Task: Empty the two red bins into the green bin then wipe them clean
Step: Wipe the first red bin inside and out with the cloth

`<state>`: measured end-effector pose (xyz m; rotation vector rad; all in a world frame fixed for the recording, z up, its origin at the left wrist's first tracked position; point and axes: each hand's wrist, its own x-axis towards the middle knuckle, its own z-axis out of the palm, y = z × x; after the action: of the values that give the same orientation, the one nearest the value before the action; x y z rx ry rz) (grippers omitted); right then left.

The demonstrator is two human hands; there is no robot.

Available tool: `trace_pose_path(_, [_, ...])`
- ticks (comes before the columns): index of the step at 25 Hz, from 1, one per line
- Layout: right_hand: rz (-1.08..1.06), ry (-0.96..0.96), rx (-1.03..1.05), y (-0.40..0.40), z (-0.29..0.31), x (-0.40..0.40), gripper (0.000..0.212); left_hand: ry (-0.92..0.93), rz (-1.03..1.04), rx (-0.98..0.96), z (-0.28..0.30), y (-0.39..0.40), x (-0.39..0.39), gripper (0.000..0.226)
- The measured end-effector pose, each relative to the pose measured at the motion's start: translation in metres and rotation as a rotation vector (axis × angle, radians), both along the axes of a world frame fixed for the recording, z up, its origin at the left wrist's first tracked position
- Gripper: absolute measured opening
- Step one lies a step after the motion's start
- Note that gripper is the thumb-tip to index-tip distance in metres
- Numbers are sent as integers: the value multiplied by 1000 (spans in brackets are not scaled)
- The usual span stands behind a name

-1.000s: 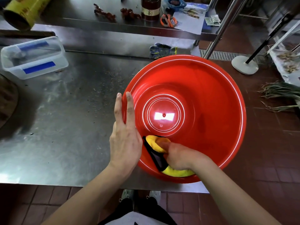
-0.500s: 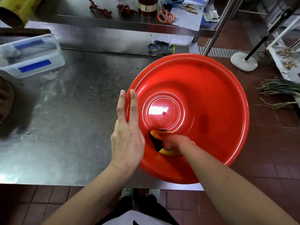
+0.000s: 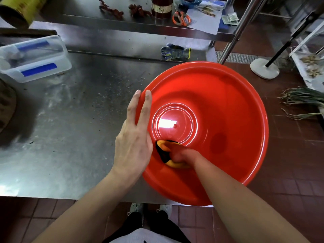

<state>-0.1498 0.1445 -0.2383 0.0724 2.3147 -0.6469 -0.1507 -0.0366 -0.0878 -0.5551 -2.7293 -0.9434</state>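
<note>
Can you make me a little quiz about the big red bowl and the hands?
1. True or false: the red bin is full of scraps.
2. What does the right hand press inside the bin?
3. Where does the left hand rest: A) the bin's rim, B) the clear box, C) the scissors?

Key:
1. False, it looks empty.
2. A yellow and black cloth.
3. A.

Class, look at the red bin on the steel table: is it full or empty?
Empty. The red bin's bare inner wall and ringed bottom show; inside are only the right hand and the yellow cloth it grips.
</note>
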Motion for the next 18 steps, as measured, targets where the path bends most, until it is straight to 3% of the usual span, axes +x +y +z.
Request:
trace_pose_path(2, [100, 34, 95, -11, 3, 1, 44, -9, -31, -36, 4, -6, -5, 99])
trace_pose_path(5, [29, -148, 27, -32, 17, 3, 37, 16, -51, -66, 12, -12, -13, 99])
trace_pose_path(10, [134, -45, 88, -38, 39, 24, 51, 31, -104, -75, 16, -24, -24, 96])
trace_pose_path(18, [-26, 42, -78, -37, 93, 77, 63, 102, -183, -147, 24, -31, -41, 98])
